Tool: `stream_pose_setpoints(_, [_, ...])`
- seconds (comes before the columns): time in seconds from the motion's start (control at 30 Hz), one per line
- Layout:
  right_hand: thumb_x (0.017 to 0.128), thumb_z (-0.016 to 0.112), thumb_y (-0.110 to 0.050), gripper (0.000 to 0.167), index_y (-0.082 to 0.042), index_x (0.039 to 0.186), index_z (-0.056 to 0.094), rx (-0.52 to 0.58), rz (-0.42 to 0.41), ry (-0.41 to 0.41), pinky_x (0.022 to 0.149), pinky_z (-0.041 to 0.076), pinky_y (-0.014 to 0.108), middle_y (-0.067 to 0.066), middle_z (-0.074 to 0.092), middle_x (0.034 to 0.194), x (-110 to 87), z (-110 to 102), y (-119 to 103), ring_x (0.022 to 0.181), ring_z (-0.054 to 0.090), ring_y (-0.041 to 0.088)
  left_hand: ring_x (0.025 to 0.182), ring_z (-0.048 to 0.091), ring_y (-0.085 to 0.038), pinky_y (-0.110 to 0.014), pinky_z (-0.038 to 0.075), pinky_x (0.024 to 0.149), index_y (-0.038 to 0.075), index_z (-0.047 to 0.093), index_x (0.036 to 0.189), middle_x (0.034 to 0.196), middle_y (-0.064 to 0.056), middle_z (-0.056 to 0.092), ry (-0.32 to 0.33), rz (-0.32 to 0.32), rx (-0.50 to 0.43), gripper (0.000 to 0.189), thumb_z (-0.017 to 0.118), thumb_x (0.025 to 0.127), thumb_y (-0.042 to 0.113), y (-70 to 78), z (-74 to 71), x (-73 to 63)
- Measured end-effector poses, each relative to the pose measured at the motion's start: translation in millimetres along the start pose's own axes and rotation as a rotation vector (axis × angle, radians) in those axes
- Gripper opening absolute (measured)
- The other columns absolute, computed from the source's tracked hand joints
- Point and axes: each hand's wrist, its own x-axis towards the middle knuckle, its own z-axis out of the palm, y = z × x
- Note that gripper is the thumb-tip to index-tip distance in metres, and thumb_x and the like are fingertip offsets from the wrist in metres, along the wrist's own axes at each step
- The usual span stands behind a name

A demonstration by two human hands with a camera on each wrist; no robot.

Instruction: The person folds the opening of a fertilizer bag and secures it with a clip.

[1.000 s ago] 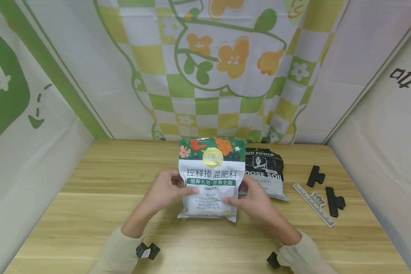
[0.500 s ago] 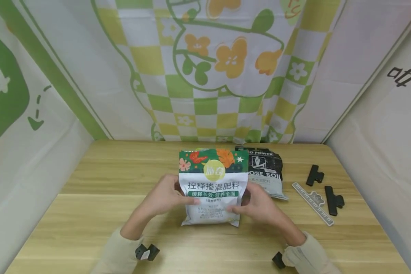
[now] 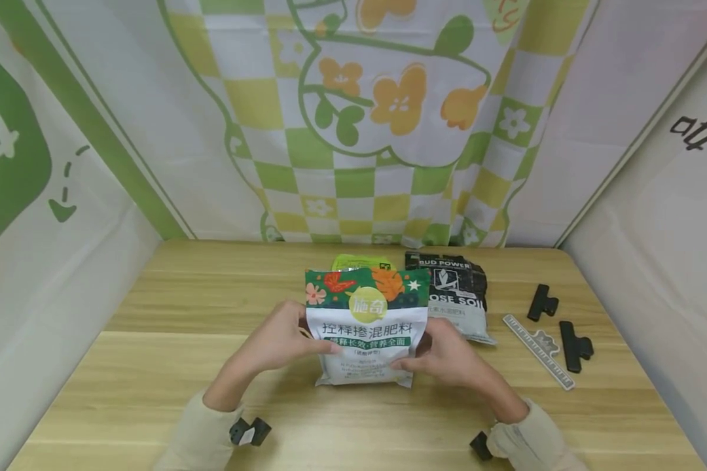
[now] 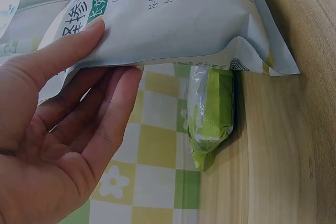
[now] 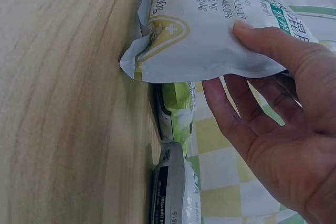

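Observation:
A white and green fertilizer bag point(image 3: 368, 320) with printed flowers stands on the wooden table in the head view. My left hand point(image 3: 279, 340) grips its left side, thumb across the front and fingers behind. On the other side my right hand point(image 3: 448, 353) holds it the same way, thumb on the lower front. In the left wrist view the left hand point(image 4: 73, 103) has its fingers under the edge of the bag point(image 4: 173, 19). From the right wrist, the right hand point(image 5: 283, 103) shows its thumb on the printed face and fingers curled behind.
Behind the fertilizer bag a lime green packet point(image 3: 362, 262) is mostly hidden. A black and grey soil bag point(image 3: 456, 294) lies to its right. Two black clips point(image 3: 543, 303) and a white ruler point(image 3: 539, 352) lie at the table's right. A checkered curtain point(image 3: 353, 176) hangs behind the table.
The fertilizer bag's top has tilted toward me and lower, its bottom slightly nearer. The lime green packet behind has come into view. Both hands have kept their grip.

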Motion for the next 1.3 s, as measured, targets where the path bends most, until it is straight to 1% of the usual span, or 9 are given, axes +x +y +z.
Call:
stream_pose_setpoints(0.17, [0.080, 0.090, -0.011, 0.062, -0.017, 0.136, 0.065, -0.011, 0.011, -0.020, 0.082, 0.065, 0.032, 0.006, 0.078, 0.122, 0.0, -3, 0, 0.095, 0.076, 0.011, 0.075, 0.073, -0.013, -0.025, 0.056, 0.057, 0.007, 0.081, 0.100, 0.090, -0.005, 0.083, 0.001, 0.015, 0.023, 0.028, 0.092, 0.081, 0.024, -0.1, -0.8, -0.1])
stream_pose_setpoints(0.33, [0.080, 0.091, -0.016, 0.061, -0.020, 0.136, 0.066, -0.083, 0.015, -0.026, 0.077, 0.064, 0.032, 0.002, 0.079, 0.118, -0.9, -4, -1, 0.085, 0.073, 0.010, 0.073, 0.074, -0.011, -0.026, 0.059, 0.058, 0.007, 0.081, 0.098, 0.087, -0.004, 0.082, 0.011, 0.032, 0.087, 0.026, 0.091, 0.081, 0.025, 0.3, -1.1, -1.4])
stream_pose_setpoints(0.47, [0.081, 0.091, -0.019, 0.060, -0.020, 0.136, 0.066, -0.140, -0.002, -0.032, 0.077, 0.064, 0.030, 0.000, 0.080, 0.114, -1.0, -5, -2, 0.083, 0.072, 0.006, 0.073, 0.074, -0.009, -0.025, 0.058, 0.056, 0.010, 0.081, 0.096, 0.086, -0.001, 0.082, 0.006, 0.036, 0.146, 0.025, 0.091, 0.082, 0.028, 1.7, -3.7, -4.0])
stream_pose_setpoints(0.67, [0.083, 0.089, -0.029, 0.060, -0.023, 0.138, 0.065, -0.177, -0.033, -0.056, 0.081, 0.064, 0.034, -0.005, 0.080, 0.112, -1.7, -7, -3, 0.085, 0.072, 0.002, 0.077, 0.073, -0.007, -0.023, 0.058, 0.064, 0.014, 0.080, 0.092, 0.085, 0.003, 0.080, -0.002, 0.065, 0.264, 0.026, 0.089, 0.083, 0.037, 2.6, -9.5, -6.9])
stream_pose_setpoints(0.73, [0.084, 0.088, -0.034, 0.059, -0.024, 0.137, 0.066, -0.182, -0.042, -0.059, 0.083, 0.064, 0.036, -0.007, 0.080, 0.112, -2.0, -7, -3, 0.086, 0.071, 0.002, 0.079, 0.073, -0.005, -0.022, 0.059, 0.069, 0.016, 0.080, 0.094, 0.086, 0.005, 0.080, -0.005, 0.085, 0.286, 0.028, 0.088, 0.083, 0.040, 2.0, -10.7, -7.7])
stream_pose_setpoints(0.87, [0.085, 0.086, -0.041, 0.057, -0.025, 0.136, 0.067, -0.190, -0.052, -0.051, 0.086, 0.062, 0.036, -0.009, 0.079, 0.114, -2.8, -7, -4, 0.091, 0.071, 0.002, 0.085, 0.074, -0.005, -0.025, 0.062, 0.079, 0.016, 0.080, 0.099, 0.091, 0.007, 0.080, -0.017, 0.117, 0.252, 0.028, 0.088, 0.085, 0.040, 0.3, -12.3, -8.7])
stream_pose_setpoints(0.93, [0.087, 0.085, -0.043, 0.056, -0.026, 0.136, 0.067, -0.195, -0.059, -0.040, 0.088, 0.061, 0.034, -0.010, 0.079, 0.116, -3.0, -7, -5, 0.094, 0.070, 0.003, 0.087, 0.074, -0.005, -0.026, 0.063, 0.082, 0.015, 0.080, 0.100, 0.094, 0.006, 0.080, -0.021, 0.123, 0.211, 0.028, 0.088, 0.085, 0.038, -0.2, -12.7, -8.9])
stream_pose_setpoints(1.1, [0.088, 0.084, -0.041, 0.052, -0.029, 0.135, 0.067, -0.190, -0.081, 0.002, 0.096, 0.058, 0.031, -0.011, 0.077, 0.119, -3.2, -5, -9, 0.104, 0.070, 0.007, 0.089, 0.072, -0.009, -0.028, 0.062, 0.081, 0.013, 0.079, 0.096, 0.099, 0.002, 0.079, -0.028, 0.106, 0.117, 0.027, 0.089, 0.085, 0.035, 0.5, -12.7, -8.7])
stream_pose_setpoints(1.3, [0.087, 0.086, -0.037, 0.047, -0.029, 0.131, 0.070, -0.119, -0.042, 0.061, 0.111, 0.051, 0.045, -0.013, 0.076, 0.124, -4.6, 0, -13, 0.121, 0.067, 0.016, 0.096, 0.073, -0.010, -0.030, 0.062, 0.085, 0.017, 0.079, 0.107, 0.107, 0.003, 0.081, -0.032, 0.107, 0.052, 0.031, 0.088, 0.085, 0.036, 3.6, -10.1, -7.1])
